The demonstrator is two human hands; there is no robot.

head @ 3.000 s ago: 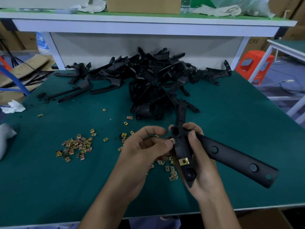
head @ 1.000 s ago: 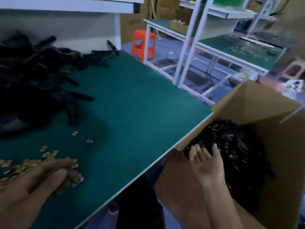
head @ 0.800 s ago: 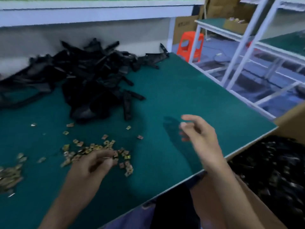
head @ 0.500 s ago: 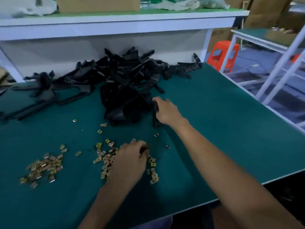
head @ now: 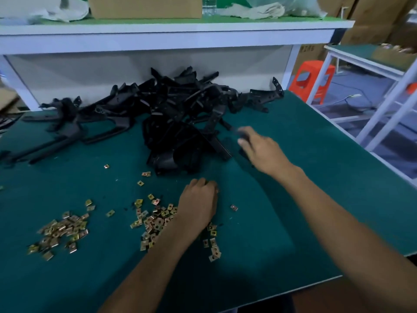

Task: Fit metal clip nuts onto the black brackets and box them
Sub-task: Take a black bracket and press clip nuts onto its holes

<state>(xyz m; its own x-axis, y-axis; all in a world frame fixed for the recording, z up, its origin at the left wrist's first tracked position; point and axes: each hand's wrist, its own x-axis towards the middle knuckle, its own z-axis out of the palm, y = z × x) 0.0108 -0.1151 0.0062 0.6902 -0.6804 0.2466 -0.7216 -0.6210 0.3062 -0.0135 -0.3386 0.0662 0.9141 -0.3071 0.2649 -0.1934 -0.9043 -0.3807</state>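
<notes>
Saw left hand (head: 198,201) curled over clip nuts (head: 158,220), fingers hidden. Right hand (head: 261,150) was at bracket pile (head: 180,114), blurred; I couldn't read either grip.

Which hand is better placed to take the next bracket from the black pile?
The right hand: it is at the near edge of the bracket pile, fingers curled on a bracket. The left hand is lower, over the clip nuts.

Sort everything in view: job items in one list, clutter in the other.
Job: black brackets, clip nuts, green table.
Lying about: shelf cardboard box, water bottle, rags, orange stool.
</notes>
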